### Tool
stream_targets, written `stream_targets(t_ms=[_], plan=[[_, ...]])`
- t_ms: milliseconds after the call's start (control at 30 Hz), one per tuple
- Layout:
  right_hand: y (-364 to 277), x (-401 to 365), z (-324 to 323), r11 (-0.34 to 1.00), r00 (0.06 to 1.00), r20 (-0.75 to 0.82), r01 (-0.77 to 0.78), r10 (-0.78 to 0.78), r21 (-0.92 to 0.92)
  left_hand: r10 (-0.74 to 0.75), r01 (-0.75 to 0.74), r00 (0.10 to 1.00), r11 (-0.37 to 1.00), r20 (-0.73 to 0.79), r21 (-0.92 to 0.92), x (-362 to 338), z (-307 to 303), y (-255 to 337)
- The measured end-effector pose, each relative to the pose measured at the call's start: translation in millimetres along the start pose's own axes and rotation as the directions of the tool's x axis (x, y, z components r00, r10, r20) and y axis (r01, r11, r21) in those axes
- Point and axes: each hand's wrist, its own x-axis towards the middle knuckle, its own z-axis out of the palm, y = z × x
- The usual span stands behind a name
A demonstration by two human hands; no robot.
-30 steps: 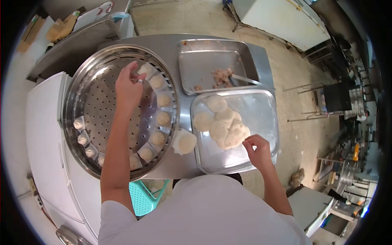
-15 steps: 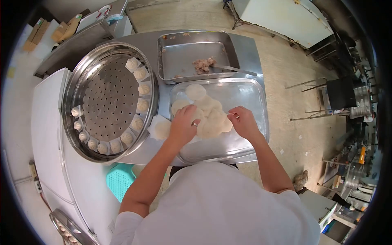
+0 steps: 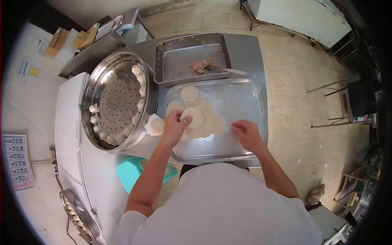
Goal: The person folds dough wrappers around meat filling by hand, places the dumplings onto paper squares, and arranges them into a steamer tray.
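Note:
My left hand (image 3: 176, 125) holds a round dough wrapper (image 3: 193, 116) between thumb and fingers, above a loose heap of overlapping wrappers (image 3: 212, 123) in a shallow metal tray (image 3: 241, 153). Over the right part of that tray is my right hand (image 3: 248, 134). Its fingers are curled in and nothing shows in them. To the left of my left hand, another wrapper (image 3: 157, 127) lies on white paper beside the steamer (image 3: 134, 143). Several filled buns (image 3: 110, 139) on papers line the steamer's perforated base.
Behind the tray stands a deeper metal pan (image 3: 160, 75) with minced filling (image 3: 200, 67) and a flat metal spatula (image 3: 228, 70). A turquoise stool (image 3: 130, 173) is below the table's left front edge. Lower left, a second steamer (image 3: 75, 196) holds buns.
My left hand has lifted one wrapper off the heap. My right hand has moved away from the heap's right edge, where it was pinching a wrapper. The view has shifted slightly.

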Motion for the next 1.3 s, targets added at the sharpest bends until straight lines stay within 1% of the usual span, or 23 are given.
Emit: stream_targets(t_ms=[33, 67, 100, 133, 233, 333, 433, 533, 633, 733, 833, 933, 1033, 1133, 1233, 1300], plan=[[-3, 2, 7, 0.992, 0.998, 0.047, -0.036, 0.031, 0.121, -0.011, 0.016, 0.999, 0.987, 0.032, -0.161, -11, 11, 3], [-17, 3, 16, 0.956, 0.994, 0.099, -0.08, 0.054, 0.283, -0.013, 0.034, 0.998, 0.947, 0.067, -0.319, -23, 25, 8], [-37, 3, 25, 0.893, 0.986, 0.154, -0.129, 0.068, 0.432, -0.01, 0.057, 0.995, 0.881, 0.103, -0.469, -33, 35, 10], [-49, 4, 31, 0.805, 0.975, 0.211, -0.182, 0.072, 0.565, -0.012, 0.077, 0.989, 0.892, 0.147, -0.446, -41, 40, 12], [-51, 14, 38, 0.929, 0.974, 0.216, -0.143, 0.071, 0.342, -0.01, 0.179, 0.951, 0.832, 0.308, -0.524, -55, 42, 24], [-59, 16, 46, 0.957, 0.989, 0.137, 0.022, -0.064, 0.29, -0.11, 0.189, 0.968, 0.913, 0.226, -0.363, -52, 36, 27], [-83, 11, 45, 0.966, 0.965, 0.253, -0.122, 0.062, 0.23, -0.076, 0.164, 0.978, 0.852, 0.193, -0.497, -53, 34, 28], [-73, 13, 48, 0.914, 0.958, 0.26, -0.207, 0.118, 0.348, -0.057, 0.112, 0.992, 0.818, 0.114, -0.564, -53, 30, 20], [-70, 7, 52, 0.9, 0.96, 0.276, -0.162, 0.049, 0.404, -0.042, 0.123, 0.988, 0.79, 0.147, -0.601, -53, 18, 15], [-85, 5, 65, 0.86, 0.978, 0.202, -0.15, 0.056, 0.488, -0.023, 0.144, 0.972, 0.847, 0.236, -0.511, -55, 7, 17], [-84, 11, 79, 0.94, 0.992, 0.08, -0.119, 0.098, 0.321, 0.026, 0.151, 0.943, 0.854, 0.331, -0.497, -52, -1, 10], [-86, 14, 94, 0.981, 0.998, -0.018, -0.061, 0.066, 0.186, 0.038, 0.17, 0.937, 0.818, 0.346, -0.549, -52, -14, 15], [-90, 18, 106, 0.957, 1.0, 0.005, -0.004, 0.003, 0.289, -0.015, 0.183, 0.946, 0.848, 0.323, -0.498, -39, -20, 6], [-96, 19, 110, 0.996, 0.998, 0.066, -0.017, 0.011, 0.084, 0.008, 0.161, 0.952, 0.838, 0.307, -0.522, -34, -26, 0], [-82, 28, 120, 1.0, 0.998, 0.063, -0.011, 0.009, 0.024, -0.092, 0.287, 0.936, 0.76, 0.341, -0.583, -30, -34, 0], [-85, 36, 118, 1.0, 0.999, 0.04, 0.018, -0.018, -0.018, -0.038, 0.229, 0.934, 0.825, 0.355, -0.516, -27, -39, -9]])
